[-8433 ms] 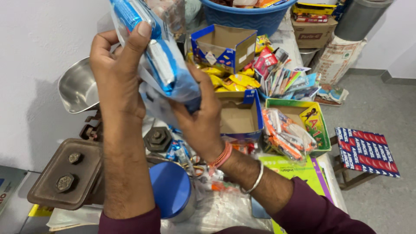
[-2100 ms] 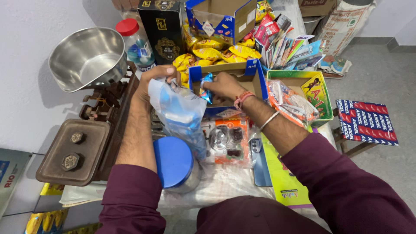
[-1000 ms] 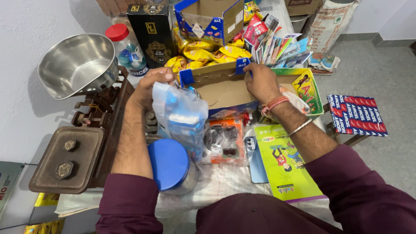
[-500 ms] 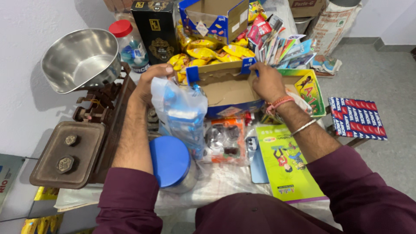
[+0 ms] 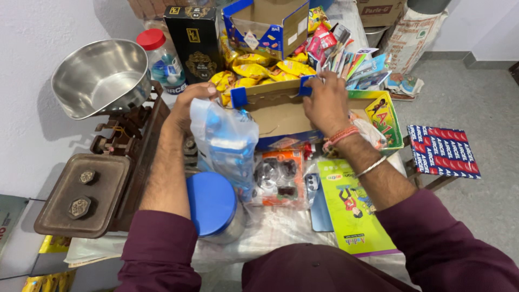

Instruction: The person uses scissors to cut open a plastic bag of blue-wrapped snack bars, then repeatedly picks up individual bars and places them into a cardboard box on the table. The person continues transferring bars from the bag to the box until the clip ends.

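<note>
Presently, item one: left hand (image 5: 186, 105), fingers closed on the top of a clear plastic bag (image 5: 227, 143) holding blue-and-white packets; the bag hangs upright over the middle of the table, just behind a jar with a blue lid (image 5: 212, 204).

Item two: right hand (image 5: 324, 100), fingers bent over the far rim of an open cardboard box (image 5: 275, 111) with blue corner flaps, gripping that edge; a red thread band and a metal bangle sit on the wrist; both arms in maroon sleeves.

Item three: the box lies just right of the bag, its brown floor showing.

Item four: yellow snack packets (image 5: 259, 73), heaped just behind the box; behind them a second blue carton (image 5: 270, 24), open at the top.

Item five: a tall black carton (image 5: 192, 38) with gold print, upright at the far left of the heap; beside it a clear bottle with a red cap (image 5: 159, 57).

Item six: a steel bowl (image 5: 100, 78) on an old balance scale (image 5: 86, 189), left of the table; two weights rest on its near pan.

Item seven: blister-packed goods on orange card (image 5: 278, 176), near the bag; a green children's book (image 5: 351, 213) beside them.

Item eight: a stool with a red-and-blue printed seat (image 5: 443, 151), well apart on the right.
</note>
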